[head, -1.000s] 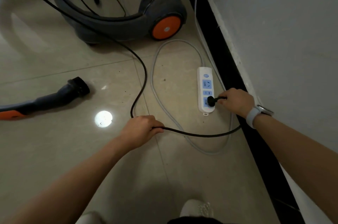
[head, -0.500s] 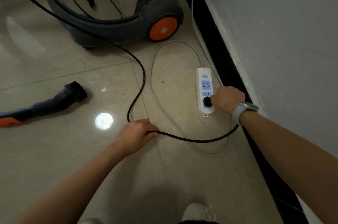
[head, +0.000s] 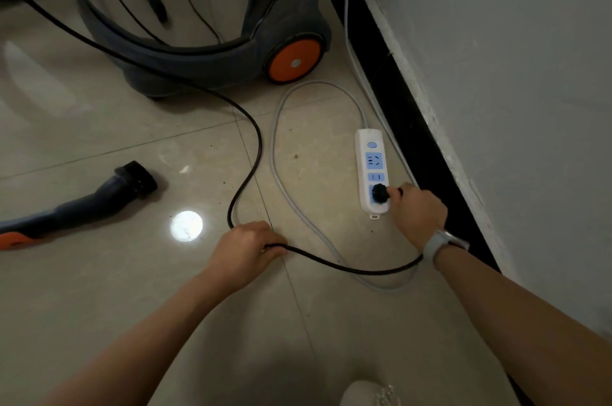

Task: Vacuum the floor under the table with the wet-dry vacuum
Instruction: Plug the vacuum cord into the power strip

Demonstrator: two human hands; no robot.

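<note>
Steel-bodied vacuum (head: 185,8) stands by the wall; its black cord (head: 246,153) loops through the gripping left hand (head: 246,248) to the plug (head: 380,192), seated in the power strip (head: 371,170) and pinched by the right hand (head: 418,211). Push it straight down, keeping cord slack.

The vacuum (head: 198,41) is blocking the far floor, its orange wheel (head: 294,59) sitting near the baseboard (head: 430,147) and leaving only a narrow lane there. The black cord (head: 248,147) is curving across the tiles from the vacuum to the strip (head: 372,170), and the grey cable (head: 281,173) is looping beside it. The nozzle (head: 135,180) is lying at left, apart from the cord. The wall (head: 513,74) is closing the right side. Bare tile (head: 99,289) is lying open in the near left.
</note>
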